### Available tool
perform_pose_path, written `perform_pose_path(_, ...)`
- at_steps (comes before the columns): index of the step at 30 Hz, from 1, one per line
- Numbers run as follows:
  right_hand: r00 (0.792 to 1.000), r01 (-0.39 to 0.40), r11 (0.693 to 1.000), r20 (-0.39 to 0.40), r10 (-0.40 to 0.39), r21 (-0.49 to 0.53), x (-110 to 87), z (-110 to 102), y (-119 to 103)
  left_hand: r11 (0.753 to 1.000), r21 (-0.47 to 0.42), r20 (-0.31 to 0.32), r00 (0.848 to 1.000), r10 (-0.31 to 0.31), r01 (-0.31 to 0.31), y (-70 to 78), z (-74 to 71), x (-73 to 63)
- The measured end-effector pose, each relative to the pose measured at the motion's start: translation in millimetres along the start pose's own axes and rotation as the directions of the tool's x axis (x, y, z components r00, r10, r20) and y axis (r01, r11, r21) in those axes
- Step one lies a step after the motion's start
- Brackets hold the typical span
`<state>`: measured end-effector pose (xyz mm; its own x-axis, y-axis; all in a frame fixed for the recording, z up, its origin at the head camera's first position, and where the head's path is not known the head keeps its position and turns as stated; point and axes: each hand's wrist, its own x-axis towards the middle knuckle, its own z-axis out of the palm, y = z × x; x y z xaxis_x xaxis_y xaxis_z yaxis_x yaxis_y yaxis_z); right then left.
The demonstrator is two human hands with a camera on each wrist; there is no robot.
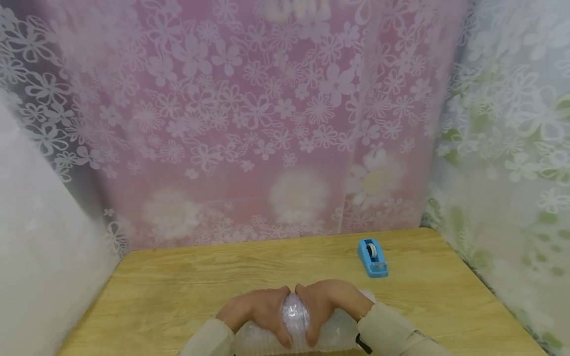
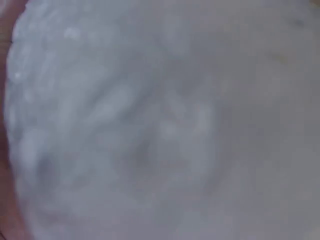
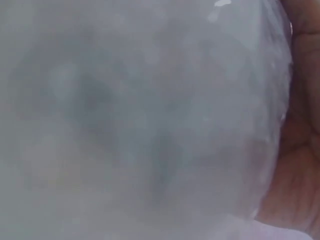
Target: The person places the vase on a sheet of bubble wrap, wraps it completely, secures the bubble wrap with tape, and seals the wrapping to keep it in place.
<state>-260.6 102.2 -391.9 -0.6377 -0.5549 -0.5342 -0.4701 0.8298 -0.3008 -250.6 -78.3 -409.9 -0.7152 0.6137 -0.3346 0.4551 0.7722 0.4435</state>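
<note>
Clear, shiny bubble wrap [image 1: 296,315] is bunched into a rounded bundle near the table's front edge in the head view. My left hand [image 1: 265,307] grips the bundle from the left, thumb and fingers curved about it. From the right, my right hand [image 1: 326,302] holds it the same way, and the two hands nearly meet at the far side. Wrap also spreads out under both wrists. Blurred bubble wrap [image 2: 150,120] fills the left wrist view, a strip of skin at its left edge. In the right wrist view, the palm lies against the wrap [image 3: 200,100]. What the bundle contains cannot be made out.
A blue tape dispenser [image 1: 373,258] with a roll in it stands at the back right of the wooden table [image 1: 200,272]. Flowered curtains [image 1: 267,123] hang behind the table and along both sides.
</note>
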Motion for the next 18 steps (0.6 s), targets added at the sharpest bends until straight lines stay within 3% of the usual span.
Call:
perform_pose_path(4, 0.998, 0.003, 1.0, 0.07, -0.004, 0.024, 5.1, -6, 5, 0.987, 0.13, -0.066, 0.992, 0.105, -0.095, 1.4, -2.5, -0.7)
perform_pose_path(8, 0.992, -0.037, 0.998, 0.123, 0.03, 0.051, 9.3, -12, 9, 0.966, 0.214, -0.104, 0.98, 0.167, -0.142, 6.5, -4.8, -3.1)
perform_pose_path(11, 0.989, -0.054, 0.997, 0.137, 0.047, 0.05, 11.7, -15, 10, 0.954, 0.28, -0.129, 0.981, 0.146, -0.106, 14.0, -5.4, -6.0)
perform_pose_path(15, 0.987, -0.069, 0.997, 0.144, 0.064, 0.031, 14.8, -18, 10, 0.913, 0.409, -0.167, 0.982, 0.091, -0.015, 27.8, -1.8, -9.0)
perform_pose_path(18, 0.985, -0.063, 0.998, 0.164, 0.057, 0.029, 18.2, -22, 12, 0.892, 0.45, -0.205, 0.977, 0.053, 0.046, 35.3, 4.9, -9.8)
